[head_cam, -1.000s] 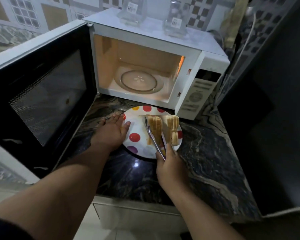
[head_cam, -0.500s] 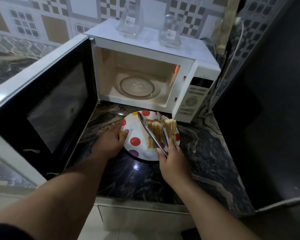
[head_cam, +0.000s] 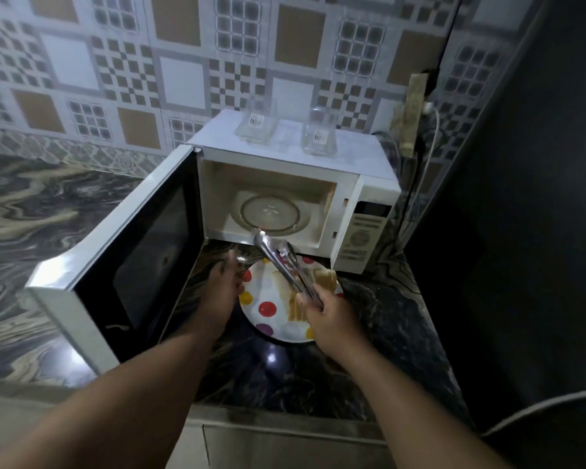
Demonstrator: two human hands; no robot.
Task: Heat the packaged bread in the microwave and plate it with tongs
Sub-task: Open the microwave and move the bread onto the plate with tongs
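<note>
Fingers of right hand are gripping tongs, tips empty; left hand is hovering loosely open beside plate (bread already plated on bench).

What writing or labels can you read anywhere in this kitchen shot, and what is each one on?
None of the text can be read.
Left glass jar on the microwave: white sticker with dark marks like a barcode, too blurred.
Right glass jar: white sticker, too blurred.
Microwave control panel: rows of button markings, too small.
Polka-dot plate, tongs: no text seen.
</note>
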